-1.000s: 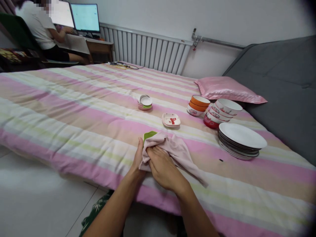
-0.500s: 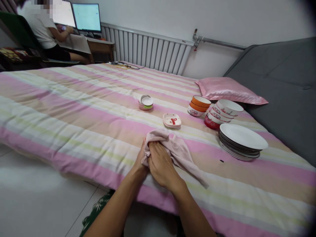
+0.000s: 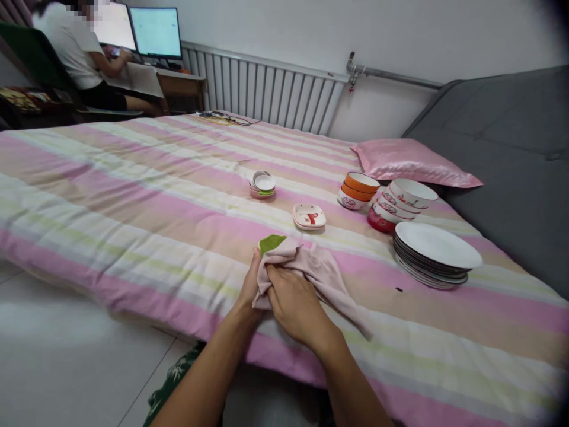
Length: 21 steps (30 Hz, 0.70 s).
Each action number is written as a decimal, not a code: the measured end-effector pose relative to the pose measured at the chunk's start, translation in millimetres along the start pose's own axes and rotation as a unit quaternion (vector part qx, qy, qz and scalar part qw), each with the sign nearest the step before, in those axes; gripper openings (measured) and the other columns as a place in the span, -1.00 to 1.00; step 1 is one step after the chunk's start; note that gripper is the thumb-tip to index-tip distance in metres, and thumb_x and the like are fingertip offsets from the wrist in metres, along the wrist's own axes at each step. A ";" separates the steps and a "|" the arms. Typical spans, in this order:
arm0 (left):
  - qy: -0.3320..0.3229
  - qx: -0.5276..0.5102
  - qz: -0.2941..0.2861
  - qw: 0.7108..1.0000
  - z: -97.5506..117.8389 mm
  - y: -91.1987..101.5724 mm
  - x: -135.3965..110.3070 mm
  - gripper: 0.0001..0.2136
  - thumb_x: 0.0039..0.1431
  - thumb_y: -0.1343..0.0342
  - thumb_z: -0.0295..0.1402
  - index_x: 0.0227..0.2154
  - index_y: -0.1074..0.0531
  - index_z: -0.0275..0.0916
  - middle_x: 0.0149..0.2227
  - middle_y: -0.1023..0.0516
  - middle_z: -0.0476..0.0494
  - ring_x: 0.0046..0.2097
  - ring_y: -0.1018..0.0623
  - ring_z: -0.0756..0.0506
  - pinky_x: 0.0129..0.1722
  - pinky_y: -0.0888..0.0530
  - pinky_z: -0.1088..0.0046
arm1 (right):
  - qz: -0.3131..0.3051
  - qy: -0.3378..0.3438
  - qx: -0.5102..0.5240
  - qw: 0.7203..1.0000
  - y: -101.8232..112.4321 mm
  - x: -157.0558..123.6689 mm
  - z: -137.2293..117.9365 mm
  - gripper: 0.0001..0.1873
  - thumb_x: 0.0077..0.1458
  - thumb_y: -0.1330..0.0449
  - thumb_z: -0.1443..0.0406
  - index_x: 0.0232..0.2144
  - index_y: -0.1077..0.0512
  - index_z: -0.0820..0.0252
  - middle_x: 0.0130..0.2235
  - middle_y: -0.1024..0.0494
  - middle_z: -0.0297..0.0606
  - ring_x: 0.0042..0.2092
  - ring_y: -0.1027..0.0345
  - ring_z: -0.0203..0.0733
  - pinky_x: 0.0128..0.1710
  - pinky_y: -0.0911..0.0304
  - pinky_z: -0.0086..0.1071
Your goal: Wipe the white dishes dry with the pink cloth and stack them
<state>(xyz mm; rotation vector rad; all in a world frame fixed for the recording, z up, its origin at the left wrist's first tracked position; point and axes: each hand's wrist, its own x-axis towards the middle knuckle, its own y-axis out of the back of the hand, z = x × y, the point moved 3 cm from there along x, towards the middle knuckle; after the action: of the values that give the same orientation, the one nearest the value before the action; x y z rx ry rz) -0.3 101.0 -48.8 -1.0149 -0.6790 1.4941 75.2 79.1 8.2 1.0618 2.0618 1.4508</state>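
Observation:
My left hand [image 3: 249, 286] is closed around the side of a green leaf-shaped dish [image 3: 270, 242], most of it hidden under a pale pink cloth [image 3: 323, 270]. Bunched cloth lies under the fingers of my right hand [image 3: 297, 301], which press it against the dish. One end of the cloth trails to the right over the bed. Just beyond my hands sits a squarish white dish [image 3: 306, 214] with a red print. Farther off is a small stack of little dishes [image 3: 261, 182], one with a green edge.
Right of my hands stand stacked plates [image 3: 438, 244], orange and white bowls [image 3: 359, 188] and red-patterned bowls [image 3: 402, 198]. A pink pillow [image 3: 413, 160] lies behind them on the striped bed [image 3: 169, 213]. A person [image 3: 75, 56] sits at a desk at far left.
The green dish's edge now shows above the cloth, where fabric covered it before. My right hand and the cloth have shifted slightly down toward me.

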 end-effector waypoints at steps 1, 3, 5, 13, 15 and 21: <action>0.010 0.002 0.001 1.000 0.3 -1.6 -1.3 -0.52 0.16 0.07 -0.07 -0.09 -0.42 -0.39 -0.18 -0.57 -0.24 -0.04 -0.49 -0.19 0.10 -0.28 0.28 | -0.010 -0.004 -0.013 1.000 1.0 -1.4 -1.2 -0.72 0.11 0.10 0.43 -0.16 -0.31 0.24 -0.18 -0.50 -0.12 -0.16 -0.36 -0.09 -0.20 -0.17 -0.31; 0.027 0.007 0.003 1.000 0.6 -4.8 -3.4 -0.48 0.15 0.09 -0.04 -0.06 -0.41 -0.40 -0.17 -0.57 -0.27 -0.05 -0.50 -0.20 0.06 -0.32 0.28 | -0.029 -0.015 -0.038 0.999 2.9 -4.5 -3.4 -0.70 0.11 0.11 0.44 -0.15 -0.31 0.24 -0.20 -0.51 -0.12 -0.19 -0.39 -0.08 -0.25 -0.17 -0.31; 0.029 0.014 0.009 0.999 0.8 -6.6 -4.4 -0.46 0.15 0.11 -0.01 -0.05 -0.40 -0.40 -0.17 -0.57 -0.27 -0.06 -0.51 -0.20 0.02 -0.36 0.29 | -0.046 -0.028 -0.067 0.996 4.2 -7.8 -5.3 -0.66 0.10 0.12 0.44 -0.10 -0.30 0.26 -0.22 -0.53 -0.09 -0.23 -0.41 -0.05 -0.30 -0.18 -0.29; 0.003 0.045 0.082 0.996 0.1 1.4 -2.0 -0.49 0.15 0.09 -0.04 -0.02 -0.38 -0.35 -0.16 -0.56 -0.28 -0.13 -0.55 -0.17 -0.06 -0.44 0.33 | -0.106 -0.056 -0.129 0.984 7.9 -14.7 -13.9 -0.60 -0.02 0.07 0.49 -0.10 -0.34 0.31 -0.31 -0.55 -0.04 -0.32 -0.44 0.02 -0.40 -0.16 -0.27; 0.009 0.055 0.097 0.994 -0.5 3.1 -2.1 -0.48 0.14 0.09 -0.02 -0.02 -0.38 -0.35 -0.16 -0.56 -0.28 -0.14 -0.55 -0.17 -0.08 -0.45 0.32 | -0.107 -0.059 -0.126 0.984 9.8 -16.0 -13.9 -0.61 -0.01 0.08 0.49 -0.13 -0.36 0.29 -0.32 -0.55 -0.05 -0.32 -0.45 0.02 -0.41 -0.15 -0.28; 0.015 0.070 0.085 0.994 -3.1 1.8 -2.6 -0.42 0.14 0.15 0.03 -0.05 -0.40 -0.40 -0.24 -0.58 -0.33 -0.22 -0.58 -0.20 -0.16 -0.48 0.26 | -0.115 -0.062 -0.080 0.988 18.1 -23.3 -2.2 -0.66 0.08 0.12 0.43 -0.24 -0.42 0.16 -0.30 -0.56 -0.12 -0.27 -0.43 -0.06 -0.37 -0.09 -0.33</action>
<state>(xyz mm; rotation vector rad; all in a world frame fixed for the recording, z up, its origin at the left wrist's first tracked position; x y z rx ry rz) 1.6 97.7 -51.2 -1.0047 -0.4681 1.6465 94.7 62.9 23.5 0.8005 1.8775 1.3710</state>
